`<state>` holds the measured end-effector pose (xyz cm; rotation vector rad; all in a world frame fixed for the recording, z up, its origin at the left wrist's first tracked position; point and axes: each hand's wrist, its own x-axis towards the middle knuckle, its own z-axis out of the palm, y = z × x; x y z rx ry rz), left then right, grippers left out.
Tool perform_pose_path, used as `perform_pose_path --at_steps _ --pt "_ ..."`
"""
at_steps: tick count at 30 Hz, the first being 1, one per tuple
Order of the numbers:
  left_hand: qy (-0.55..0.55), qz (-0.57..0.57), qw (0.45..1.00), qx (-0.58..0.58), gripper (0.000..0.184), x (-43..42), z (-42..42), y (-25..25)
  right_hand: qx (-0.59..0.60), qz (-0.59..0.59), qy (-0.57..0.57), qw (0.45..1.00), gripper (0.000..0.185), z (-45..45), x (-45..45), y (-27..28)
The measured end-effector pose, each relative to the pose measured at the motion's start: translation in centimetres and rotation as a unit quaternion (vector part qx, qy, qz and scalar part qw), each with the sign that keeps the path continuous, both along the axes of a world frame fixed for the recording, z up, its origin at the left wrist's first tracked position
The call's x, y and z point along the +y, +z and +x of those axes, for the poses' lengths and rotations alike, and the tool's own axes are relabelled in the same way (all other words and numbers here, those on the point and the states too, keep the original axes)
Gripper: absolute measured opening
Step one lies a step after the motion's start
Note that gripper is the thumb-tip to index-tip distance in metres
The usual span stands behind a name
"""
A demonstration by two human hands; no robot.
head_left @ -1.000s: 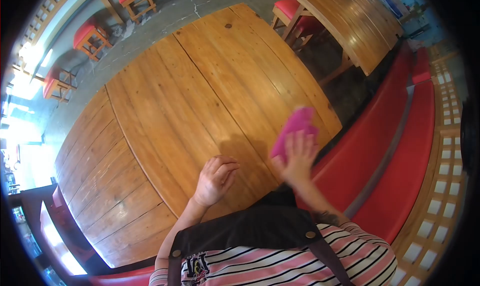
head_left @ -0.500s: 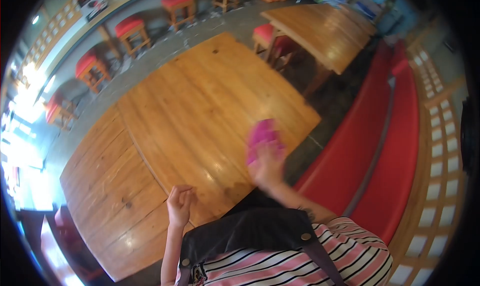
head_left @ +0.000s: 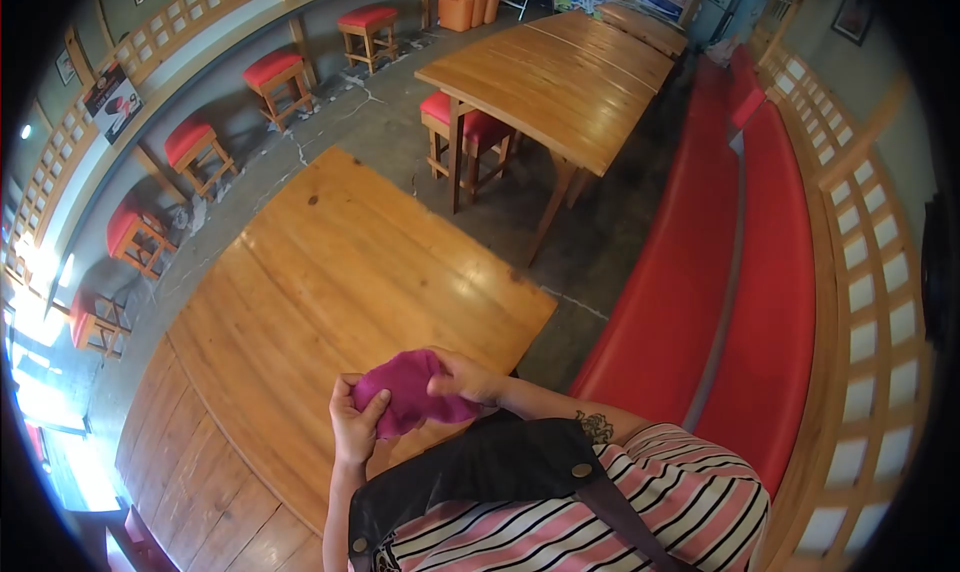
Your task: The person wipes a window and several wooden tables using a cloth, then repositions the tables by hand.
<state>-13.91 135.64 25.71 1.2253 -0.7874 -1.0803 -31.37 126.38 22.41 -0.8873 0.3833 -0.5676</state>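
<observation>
Magenta cloth: we hold the magenta cloth (head_left: 410, 394) in front of the body, spread between both hands and somewhat creased, over the near edge of the closer table (head_left: 300, 302); we cannot tell whether its underside touches the wood.
Left hand: our left hand (head_left: 354, 419) grips the cloth's left side, thumb on the face turned toward us, fingers curled at the upper edge.
Right hand: our right hand (head_left: 466, 380) has the cloth's right side, thumb against its front; most of the fingers are hidden behind the fabric.
Clothing: we wear a dark apron (head_left: 490, 462) over a striped shirt (head_left: 690, 487), and a tattoo (head_left: 595, 427) shows on our right forearm.
Bench: to our right we see a long red bench (head_left: 665, 282), running beside a wooden lattice (head_left: 865, 292).
Far table: ahead we see a second wooden table (head_left: 560, 82), well apart from ours, with a red-topped stool (head_left: 468, 130) partly under it.
Far wall: we see more red-seated stools (head_left: 272, 69) in a row there, and orange containers (head_left: 456, 10) near the row's far end.
</observation>
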Motion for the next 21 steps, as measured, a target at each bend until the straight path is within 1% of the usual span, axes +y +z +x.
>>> perform_pose_path --at_steps 1,3,4,5,6,7,8,9,10,11,13,14,15,16,17,18,19,20,21 --pt "0.016 -0.013 1.0 0.011 0.019 -2.1 -1.3 0.6 -0.001 0.001 0.003 1.0 0.037 -1.2 -2.4 -0.5" --pt "0.029 -0.003 0.999 0.024 0.019 -6.0 -3.9 0.9 0.099 -0.085 0.069 0.989 0.03 -3.5 -7.0 -2.2" --pt "0.024 0.011 0.999 -0.017 0.02 -7.8 -4.9 1.1 0.135 -0.136 0.053 0.98 0.023 -4.7 -9.5 -2.7" --pt "0.019 0.025 0.998 -0.057 0.021 -9.6 -5.9 1.4 0.133 -0.131 0.055 0.981 0.023 -6.1 -11.8 -1.7" --pt "0.021 0.03 0.998 -0.057 0.021 -11.3 -6.9 1.7 0.124 -0.148 0.033 0.981 0.023 -7.8 -14.0 -0.6" --pt "0.012 0.032 0.996 -0.083 0.022 -12.8 -7.8 2.1 0.114 -0.165 0.011 0.98 0.023 -9.4 -15.9 0.7" --pt "0.003 0.033 0.993 -0.11 0.023 -14.1 -8.5 2.5 0.113 -0.162 0.013 0.98 0.023 -10.8 -17.4 1.8" --pt "0.003 0.036 0.993 -0.111 0.023 -15.3 -9.3 2.8 0.124 -0.209 -0.018 0.97 0.021 -12.0 -18.7 2.9" --pt "-0.023 0.042 0.989 -0.143 0.024 -16.4 -9.9 3.2 0.134 -0.256 -0.051 0.956 0.02 -13.1 -20.0 4.0" --pt "-0.05 0.048 0.982 -0.174 0.025 -17.5 -10.4 3.5 0.132 -0.256 -0.052 0.956 0.02 -14.4 -21.0 5.1" --pt "-0.075 0.07 0.977 -0.187 0.028 -20.1 -11.8 3.4 0.18 -0.353 -0.164 0.904 0.016 -17.2 -22.7 6.6" --pt "-0.065 0.038 0.959 -0.274 0.03 -21.9 -12.9 3.9 0.183 -0.346 -0.168 0.905 0.016 -17.9 -23.0 6.8" --pt "-0.059 0.006 0.931 -0.36 0.031 -23.1 -14.0 4.3 0.207 -0.303 -0.207 0.907 0.016 -18.4 -22.9 6.9" --pt "-0.048 -0.061 0.898 -0.434 0.032 -24.1 -15.4 4.4 0.228 -0.262 -0.247 0.905 0.017 -18.7 -22.8 6.9" --pt "-0.033 -0.133 0.855 -0.5 0.034 -25.1 -17.0 4.4 0.231 -0.258 -0.254 0.903 0.017 -18.7 -22.5 7.3" --pt "-0.039 -0.133 0.858 -0.495 0.034 -25.9 -18.3 4.4 0.245 -0.315 -0.263 0.878 0.017 -18.8 -22.2 7.8" --pt "-0.121 -0.118 0.868 -0.467 0.033 -26.6 -19.8 4.5 0.259 -0.371 -0.268 0.851 0.018 -19.1 -22.0 8.1" --pt "-0.2 -0.105 0.87 -0.438 0.031 -27.2 -21.0 4.5 0.272 -0.348 -0.241 0.864 0.017 -19.6 -22.1 8.0" --pt "-0.199 -0.108 0.87 -0.437 0.031 -28.1 -22.1 4.4 0.273 -0.351 -0.242 0.863 0.017 -20.4 -22.9 8.1"
